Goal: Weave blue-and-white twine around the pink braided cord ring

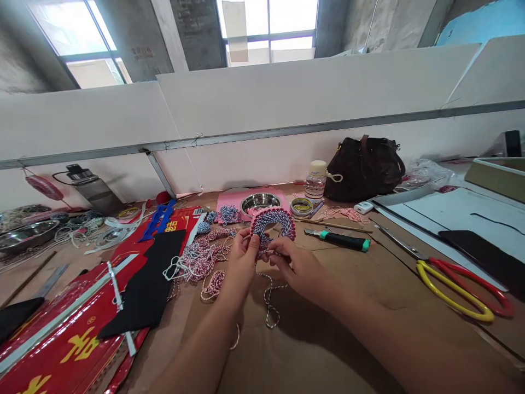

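Observation:
Both my hands are raised over a brown cardboard-covered table [295,334], holding a ring of braided blue-and-white cord edged with pink-red loops [273,220]. My left hand [241,264] pinches the ring's lower left side. My right hand [295,268] grips its lower right side, with the fingertips partly hiding that part. A twisted red-and-white cord [268,301] hangs from the ring onto the table. Just left of my left hand lies a tangled heap of similar twine [203,260].
A steel bowl [259,201] sits on pink paper behind the ring. To the right lie a green-banded utility knife [336,239] and yellow-and-red scissors [455,290]. Red printed packaging [69,339] and black foam sheet [147,279] cover the left. A dark handbag [363,169] stands against the white partition.

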`<state>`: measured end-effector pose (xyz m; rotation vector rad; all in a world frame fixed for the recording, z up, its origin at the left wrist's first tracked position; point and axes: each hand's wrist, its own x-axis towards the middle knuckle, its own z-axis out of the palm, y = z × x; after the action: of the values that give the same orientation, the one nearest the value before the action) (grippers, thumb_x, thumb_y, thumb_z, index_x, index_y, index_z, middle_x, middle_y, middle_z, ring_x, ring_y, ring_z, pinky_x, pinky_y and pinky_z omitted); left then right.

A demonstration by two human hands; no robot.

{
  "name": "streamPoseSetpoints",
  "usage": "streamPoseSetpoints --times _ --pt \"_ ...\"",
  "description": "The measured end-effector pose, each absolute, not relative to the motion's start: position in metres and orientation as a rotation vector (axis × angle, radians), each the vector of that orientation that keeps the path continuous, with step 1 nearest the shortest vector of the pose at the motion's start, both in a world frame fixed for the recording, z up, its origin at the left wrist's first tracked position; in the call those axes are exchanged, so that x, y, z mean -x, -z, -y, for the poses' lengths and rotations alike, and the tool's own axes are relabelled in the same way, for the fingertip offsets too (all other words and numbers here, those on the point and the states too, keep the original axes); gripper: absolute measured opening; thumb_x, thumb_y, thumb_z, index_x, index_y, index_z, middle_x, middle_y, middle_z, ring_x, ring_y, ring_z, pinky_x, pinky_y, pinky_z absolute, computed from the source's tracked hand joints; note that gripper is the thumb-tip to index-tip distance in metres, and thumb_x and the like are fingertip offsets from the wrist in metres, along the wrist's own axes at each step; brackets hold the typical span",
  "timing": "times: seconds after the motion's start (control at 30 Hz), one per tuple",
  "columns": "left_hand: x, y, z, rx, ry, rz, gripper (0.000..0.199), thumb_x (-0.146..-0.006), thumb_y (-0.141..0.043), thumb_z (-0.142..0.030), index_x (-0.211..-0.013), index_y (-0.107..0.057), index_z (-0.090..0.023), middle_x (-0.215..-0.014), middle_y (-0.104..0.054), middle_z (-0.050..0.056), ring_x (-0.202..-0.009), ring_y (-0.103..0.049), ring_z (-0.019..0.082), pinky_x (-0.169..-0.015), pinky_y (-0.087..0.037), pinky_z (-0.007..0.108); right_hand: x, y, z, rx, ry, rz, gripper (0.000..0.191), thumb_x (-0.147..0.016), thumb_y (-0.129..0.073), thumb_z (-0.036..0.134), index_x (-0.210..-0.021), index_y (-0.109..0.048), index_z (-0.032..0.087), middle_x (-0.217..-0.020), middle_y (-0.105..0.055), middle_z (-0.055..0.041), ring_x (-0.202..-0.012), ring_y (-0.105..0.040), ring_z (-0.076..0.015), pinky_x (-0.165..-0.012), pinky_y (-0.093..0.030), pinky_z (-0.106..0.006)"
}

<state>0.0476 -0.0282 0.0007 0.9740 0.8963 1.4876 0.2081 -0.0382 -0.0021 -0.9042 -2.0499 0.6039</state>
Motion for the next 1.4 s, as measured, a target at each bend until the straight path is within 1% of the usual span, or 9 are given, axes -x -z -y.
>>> streamPoseSetpoints --times 0.17,0.3,0.4,0.57,0.8,1.0,1.2,1.3,1.4 --pt "-0.045 -0.004 0.027 -0.866 -1.524 -0.866 0.057 -0.066 -0.083 -0.053 -0.098 -0.051 -0.019 -0.078 -0.067 -0.004 -0.050 -0.057 0.007 -0.056 -0.049 0.024 -0.212 -0.004 0.042 0.884 -0.445 2.026 0.016 -0.094 -0.055 0.034 -0.090 -0.059 0.019 -0.077 -0.065 -0.0031 -0.064 -0.054 -0.0148 -0.063 -0.038 -0.028" --pt "-0.044 -0.009 0.028 -0.804 -1.562 -0.841 0.056 -0.066 -0.083 -0.053 -0.095 -0.051 -0.018 -0.079 -0.068 -0.004 -0.050 -0.056 0.006 -0.059 -0.050 0.025 -0.213 -0.005 0.032 0.932 -0.900 1.778 0.027 -0.091 -0.058 0.037 -0.072 -0.063 0.019 -0.067 -0.059 -0.0013 -0.063 -0.047 -0.0140 -0.062 -0.033 -0.028" --pt "-0.045 -0.012 0.030 -0.785 -1.576 -0.827 0.056 -0.062 -0.086 -0.051 -0.091 -0.051 -0.018 -0.077 -0.067 -0.004 -0.051 -0.056 0.006 -0.057 -0.048 0.023 -0.211 0.004 0.016 0.964 -1.313 1.511 0.029 -0.083 -0.067 0.046 -0.077 -0.068 0.018 -0.070 -0.062 -0.0020 -0.061 -0.049 -0.0135 -0.061 -0.036 -0.028" --pt "-0.050 -0.015 0.032 -0.805 -1.530 -0.817 0.058 -0.057 -0.089 -0.051 -0.091 -0.055 -0.018 -0.079 -0.069 -0.001 -0.053 -0.058 0.009 -0.052 -0.046 0.022 -0.206 0.018 0.004 0.882 -1.603 1.289 0.042 -0.071 -0.073 0.058 -0.082 -0.069 0.017 -0.080 -0.068 -0.0063 -0.066 -0.056 -0.0151 -0.064 -0.045 -0.029" --pt "-0.053 -0.013 0.034 -0.904 -1.398 -0.818 0.058 -0.059 -0.087 -0.053 -0.093 -0.057 -0.018 -0.085 -0.072 0.002 -0.052 -0.058 0.009 -0.051 -0.045 0.022 -0.202 0.011 0.014 0.740 -1.834 1.059 0.033 -0.072 -0.077 0.040 -0.100 -0.072 0.022 -0.093 -0.071 -0.0043 -0.069 -0.056 -0.0124 -0.057 -0.041 -0.022" --pt "-0.054 -0.011 0.035 -0.913 -1.406 -0.814 0.057 -0.059 -0.087 -0.054 -0.092 -0.058 -0.018 -0.085 -0.072 0.002 -0.057 -0.058 0.010 -0.051 -0.045 0.022 -0.210 0.006 0.002 0.726 -1.804 0.918 0.018 -0.072 -0.075 0.031 -0.086 -0.071 0.020 -0.089 -0.074 -0.0040 -0.079 -0.065 -0.0169 -0.073 -0.051 -0.028" --pt "-0.052 -0.015 0.034 -0.879 -1.422 -0.831 0.058 -0.056 -0.088 -0.053 -0.091 -0.058 -0.018 -0.080 -0.069 0.000 -0.057 -0.058 0.010 -0.051 -0.046 0.022 -0.234 -0.003 -0.019 0.772 -1.630 0.804 0.008 -0.080 -0.063 0.028 -0.081 -0.059 0.021 -0.072 -0.067 0.0007 -0.064 -0.059 -0.0121 -0.065 -0.050 -0.025" --pt "-0.050 -0.016 0.033 -0.829 -1.479 -0.841 0.059 -0.053 -0.090 -0.052 -0.087 -0.056 -0.019 -0.072 -0.065 -0.004 -0.054 -0.057 0.009 -0.052 -0.048 0.023 -0.242 -0.009 -0.019 0.763 -1.582 0.876 0.015 -0.076 -0.067 0.028 -0.081 -0.054 0.022 -0.061 -0.054 0.0055 -0.052 -0.046 -0.0092 -0.053 -0.042 -0.022" --pt "-0.045 -0.016 0.031 -0.809 -1.512 -0.826 0.056 -0.056 -0.090 -0.050 -0.089 -0.057 -0.019 -0.071 -0.064 -0.005 -0.056 -0.057 0.009 -0.054 -0.050 0.022 -0.242 -0.012 -0.013 0.816 -1.551 1.030 0.021 -0.069 -0.073 0.027 -0.083 -0.059 0.021 -0.058 -0.047 0.0077 -0.046 -0.032 -0.0071 -0.043 -0.026 -0.021"
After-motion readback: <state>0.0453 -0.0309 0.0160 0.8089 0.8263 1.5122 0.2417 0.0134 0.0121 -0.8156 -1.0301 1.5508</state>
